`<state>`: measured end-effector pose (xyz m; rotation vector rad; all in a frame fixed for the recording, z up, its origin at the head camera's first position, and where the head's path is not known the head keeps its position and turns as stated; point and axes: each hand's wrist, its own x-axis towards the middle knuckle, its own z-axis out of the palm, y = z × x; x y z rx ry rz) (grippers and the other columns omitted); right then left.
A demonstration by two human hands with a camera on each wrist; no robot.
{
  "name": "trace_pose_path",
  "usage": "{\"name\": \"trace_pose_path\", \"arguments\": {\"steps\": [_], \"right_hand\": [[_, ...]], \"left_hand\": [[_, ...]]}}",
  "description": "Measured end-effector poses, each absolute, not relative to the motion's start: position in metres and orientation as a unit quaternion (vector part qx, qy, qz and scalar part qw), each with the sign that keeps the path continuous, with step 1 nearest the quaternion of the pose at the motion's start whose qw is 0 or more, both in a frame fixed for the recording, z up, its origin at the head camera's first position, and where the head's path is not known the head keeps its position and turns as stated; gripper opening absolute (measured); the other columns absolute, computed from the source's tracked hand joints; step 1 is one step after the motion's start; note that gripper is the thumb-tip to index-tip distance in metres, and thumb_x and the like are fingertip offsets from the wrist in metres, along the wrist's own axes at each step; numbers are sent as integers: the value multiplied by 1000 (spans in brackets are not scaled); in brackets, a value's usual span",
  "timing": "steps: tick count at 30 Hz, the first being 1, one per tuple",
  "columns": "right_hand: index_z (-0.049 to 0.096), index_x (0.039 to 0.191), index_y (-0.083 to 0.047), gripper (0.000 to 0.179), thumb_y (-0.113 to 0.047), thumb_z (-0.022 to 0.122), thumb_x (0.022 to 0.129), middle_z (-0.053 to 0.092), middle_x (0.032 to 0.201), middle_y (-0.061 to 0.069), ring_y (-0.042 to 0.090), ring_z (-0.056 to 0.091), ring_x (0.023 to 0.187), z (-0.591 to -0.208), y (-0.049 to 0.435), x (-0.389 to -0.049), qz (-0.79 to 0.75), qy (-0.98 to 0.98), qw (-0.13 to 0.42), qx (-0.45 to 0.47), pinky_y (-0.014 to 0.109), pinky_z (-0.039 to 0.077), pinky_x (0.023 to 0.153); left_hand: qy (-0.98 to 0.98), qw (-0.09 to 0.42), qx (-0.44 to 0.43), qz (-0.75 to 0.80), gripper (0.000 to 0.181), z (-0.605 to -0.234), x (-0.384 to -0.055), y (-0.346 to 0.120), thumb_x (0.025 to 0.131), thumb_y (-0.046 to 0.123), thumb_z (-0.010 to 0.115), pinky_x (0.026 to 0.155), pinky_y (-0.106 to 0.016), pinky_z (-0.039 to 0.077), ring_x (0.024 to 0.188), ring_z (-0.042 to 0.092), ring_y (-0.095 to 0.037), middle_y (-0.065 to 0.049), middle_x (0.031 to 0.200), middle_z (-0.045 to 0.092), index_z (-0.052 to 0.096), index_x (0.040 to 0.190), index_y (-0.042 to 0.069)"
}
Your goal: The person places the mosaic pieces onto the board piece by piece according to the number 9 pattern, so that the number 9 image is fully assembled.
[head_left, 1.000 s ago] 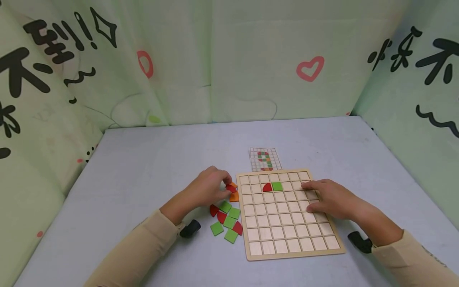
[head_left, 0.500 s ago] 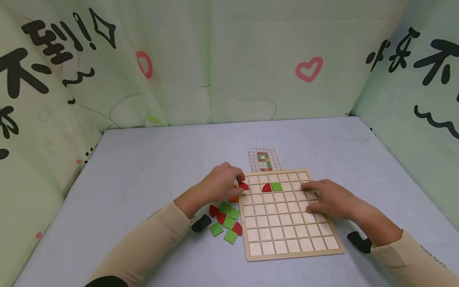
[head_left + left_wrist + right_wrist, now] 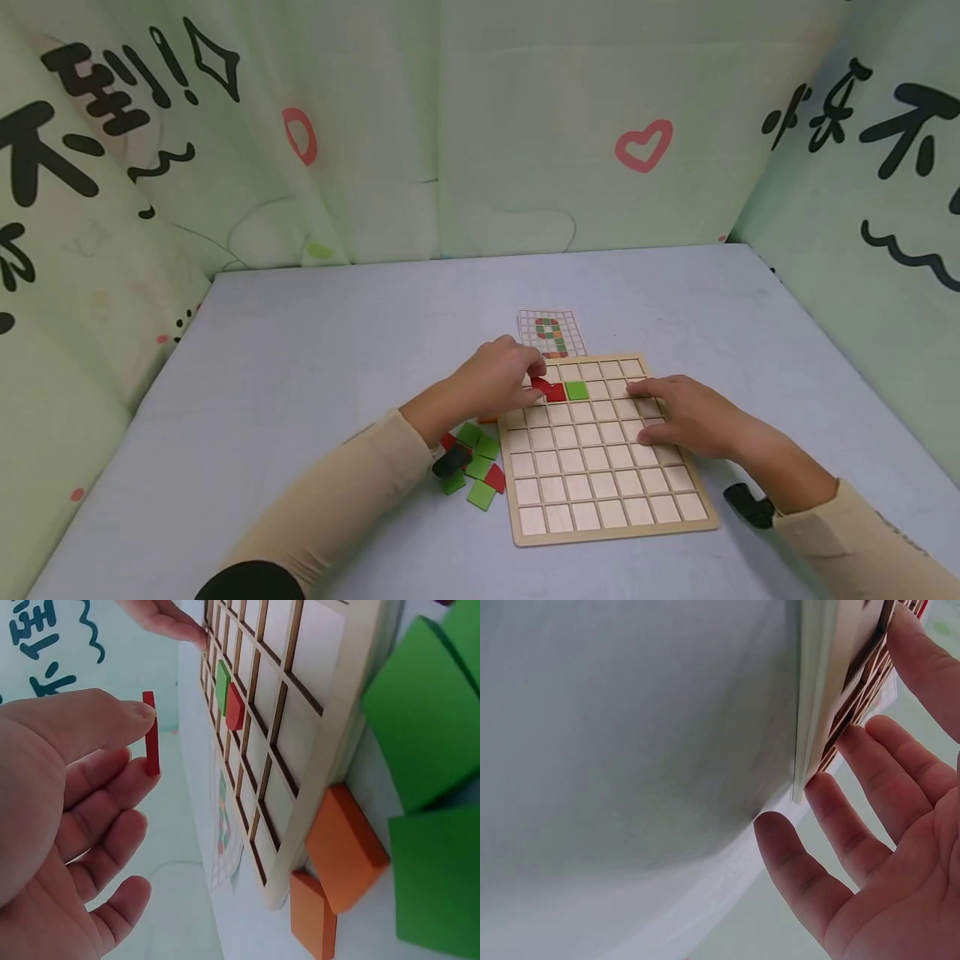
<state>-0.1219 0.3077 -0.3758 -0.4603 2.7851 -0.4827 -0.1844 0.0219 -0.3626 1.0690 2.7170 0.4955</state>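
Compared with a second ago, the left hand (image 3: pixel 495 379) is farther toward 3 o'clock, now over the board (image 3: pixel 615 533) with one red piece (image 3: pixel 152 739). Going left to right in my head view, hours counted from the board's centre, I count five square green tiles (image 3: pixel 478 467) and three roughly wedge-shaped red tiles (image 3: pixel 495 477) near 9 o'clock, some partly behind a black block (image 3: pixel 451 459) at the left wrist. My left wrist view shows two thick, smooth orange tiles (image 3: pixel 345 847) beside the board's edge. That hand pinches the red piece between thumb and fingertip, its other fingers loosely bent; the piece is at 10 o'clock, just beside one red tile on the grid (image 3: pixel 556 393). One printed card (image 3: pixel 570 333) lies past the rim at 11 o'clock. One square green tile on the grid (image 3: pixel 577 390) sits next to the red one. Pale wood forms the board, ridged into square cells. At 2 o'clock the right hand (image 3: pixel 686 414) rests on its side, fingers spread.
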Motion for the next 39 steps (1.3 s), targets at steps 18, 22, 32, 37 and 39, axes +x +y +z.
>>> {"name": "trace_pose_path", "arguments": {"steps": [18, 22, 32, 37, 39], "right_hand": [[59, 134, 0, 63, -30, 81, 83, 58, 130, 26, 48, 48, 123, -375, 307, -122, -164, 963, 135, -163, 60, 41, 96], [58, 134, 0, 64, -30, 81, 83, 58, 130, 26, 48, 48, 123, -375, 308, -122, -166, 963, 135, -165, 60, 41, 96], [57, 135, 1, 65, -30, 81, 84, 57, 131, 26, 48, 48, 124, -376, 308, -122, -169, 963, 138, -161, 60, 41, 97], [57, 135, 2, 65, -29, 81, 84, 58, 130, 26, 48, 49, 123, -376, 308, -121, -169, 962, 133, -166, 59, 41, 97], [57, 135, 2, 65, -29, 81, 83, 58, 130, 26, 48, 49, 123, -376, 308, -121, -170, 962, 132, -166, 59, 41, 97]], "left_hand": [[906, 80, 387, 153, 26, -363, -190, 53, 95, 28, 70, 78, -25, 46, 98, 55, -14, 5, 103, 69, 71, 115, 11], [905, 78, 389, 153, 27, -365, -191, 59, 94, 29, 71, 76, -24, 47, 94, 58, -12, 5, 103, 69, 71, 115, 12], [907, 95, 373, 171, 27, -372, -193, 74, 95, 25, 69, 73, -24, 45, 92, 54, -11, 6, 105, 68, 70, 119, 13], [910, 92, 367, 172, 25, -376, -192, 79, 95, 27, 69, 72, -25, 44, 93, 52, -9, 9, 106, 67, 70, 118, 16], [911, 86, 367, 167, 26, -378, -192, 80, 95, 28, 69, 73, -25, 44, 94, 53, -9, 10, 106, 68, 70, 118, 17]]}}
